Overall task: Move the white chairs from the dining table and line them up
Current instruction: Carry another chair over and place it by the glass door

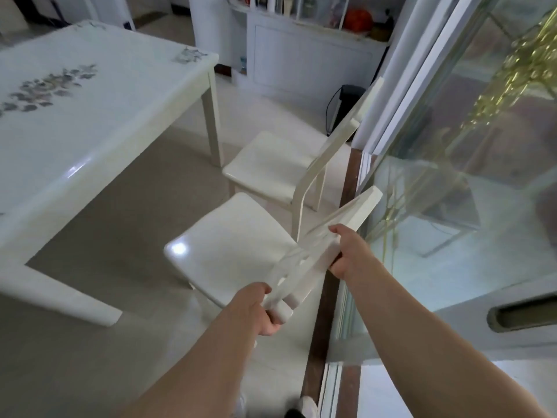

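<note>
- Bench (90, 95), far left of both grips: no chair tucked at the sides in view; the rest is out of frame.
- Left grip (259, 309): clenched on the near end of the near chair (235, 245) top rail.
- Right grip (349, 251): wrapped round the same rail, further along, just beside the glass door (452, 176).
- Near chair: seat sits ahead-left of the grips, clear of the bench, back to the door. Can't tell if its legs are down.
- Far chair (271, 161): just beyond the held one, same facing, already parked by the door.
- Status, my read: one placed, second nearly lined up; further chairs unknown.
</note>
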`<state>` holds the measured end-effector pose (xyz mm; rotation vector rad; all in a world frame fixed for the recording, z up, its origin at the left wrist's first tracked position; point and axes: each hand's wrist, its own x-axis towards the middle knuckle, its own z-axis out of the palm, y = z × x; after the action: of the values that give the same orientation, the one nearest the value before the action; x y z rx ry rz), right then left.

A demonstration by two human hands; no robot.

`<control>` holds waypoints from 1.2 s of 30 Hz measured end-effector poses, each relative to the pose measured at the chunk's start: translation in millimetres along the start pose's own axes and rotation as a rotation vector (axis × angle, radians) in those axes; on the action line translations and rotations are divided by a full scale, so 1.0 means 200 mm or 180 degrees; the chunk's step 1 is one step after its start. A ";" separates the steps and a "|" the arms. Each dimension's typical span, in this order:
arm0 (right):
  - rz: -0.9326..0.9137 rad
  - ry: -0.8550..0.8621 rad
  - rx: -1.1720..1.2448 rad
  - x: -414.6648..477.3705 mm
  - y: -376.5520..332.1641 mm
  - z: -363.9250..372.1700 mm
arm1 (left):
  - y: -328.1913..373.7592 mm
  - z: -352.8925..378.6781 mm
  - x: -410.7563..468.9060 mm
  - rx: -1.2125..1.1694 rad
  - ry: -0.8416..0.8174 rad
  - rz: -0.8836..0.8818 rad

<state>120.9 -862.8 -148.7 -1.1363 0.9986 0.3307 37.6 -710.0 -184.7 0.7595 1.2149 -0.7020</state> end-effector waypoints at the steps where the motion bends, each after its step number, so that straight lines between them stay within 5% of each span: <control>1: 0.0013 -0.0003 -0.0075 0.01 -0.01 0.01 | -0.01 0.00 0.01 -0.0032 0.0037 -0.0009; 17: 0.0124 -0.0508 -0.0754 0.14 -0.13 -0.02 | -0.10 0.09 0.01 -0.0491 0.0353 0.0392; 36: -0.0180 -0.0619 -0.0626 0.15 -0.14 0.01 | -0.08 0.08 0.03 -0.0893 0.0257 0.0449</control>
<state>158.1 -880.2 -156.4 -1.2810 0.7737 0.4927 34.5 -733.6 -189.6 0.6363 1.2871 -0.3776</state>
